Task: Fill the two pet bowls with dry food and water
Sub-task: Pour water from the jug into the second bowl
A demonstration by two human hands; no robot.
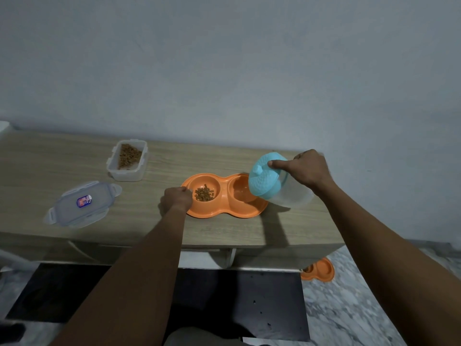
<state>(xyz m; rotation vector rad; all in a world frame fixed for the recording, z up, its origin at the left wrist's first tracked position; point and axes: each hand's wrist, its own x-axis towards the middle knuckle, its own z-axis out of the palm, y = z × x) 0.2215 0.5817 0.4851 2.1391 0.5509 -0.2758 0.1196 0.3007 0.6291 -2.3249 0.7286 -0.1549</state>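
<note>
An orange double pet bowl (224,213) sits on the wooden table. Its left bowl holds brown dry food (204,194); its right bowl (240,193) looks glossy inside, and I cannot tell how much water is in it. My left hand (176,199) rests on the dish's left rim, fingers curled on the edge. My right hand (309,171) holds a clear jug (293,196) with a light blue lid (266,174), tipped sideways over the right bowl, thumb pressing on the lid.
An open clear container of dry food (127,159) stands at the back left of the table (62,166). Its clear lid (82,203) lies nearer the front left. A second orange double bowl (320,269) is on the marble floor below the table's right end.
</note>
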